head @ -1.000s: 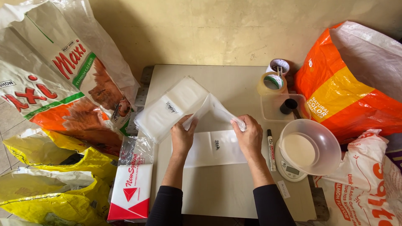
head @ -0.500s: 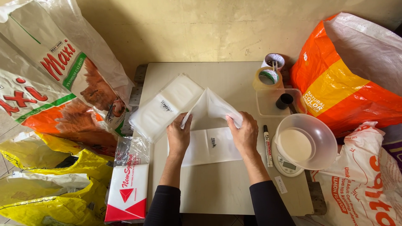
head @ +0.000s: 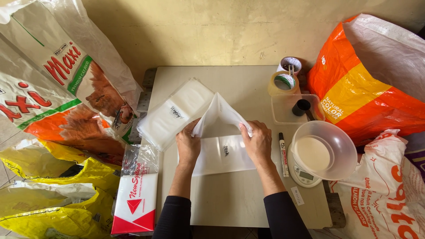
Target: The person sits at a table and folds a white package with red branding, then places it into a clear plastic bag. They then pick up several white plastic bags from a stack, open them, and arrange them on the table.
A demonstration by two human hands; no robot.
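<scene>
My left hand (head: 188, 144) and my right hand (head: 257, 142) each pinch one side of the mouth of a clear plastic bag (head: 219, 113), holding it open and raised like a tent above the pale table (head: 230, 199). Under my hands lies another flat clear bag (head: 221, 156) with a small dark mark. A stack of the same bags (head: 175, 113) lies just left of my left hand.
A black marker (head: 283, 154), a small scale with a clear bowl (head: 325, 149), two tape rolls (head: 285, 75) and a clear tub (head: 294, 109) stand on the right. Large feed sacks (head: 62, 88) (head: 376, 75) flank the table; a red-and-white pack (head: 135, 206) lies at the left edge.
Both hands have stayed on the bag's mouth, which has spread wider and lifted into a taller peak. My head view has shifted slightly.
</scene>
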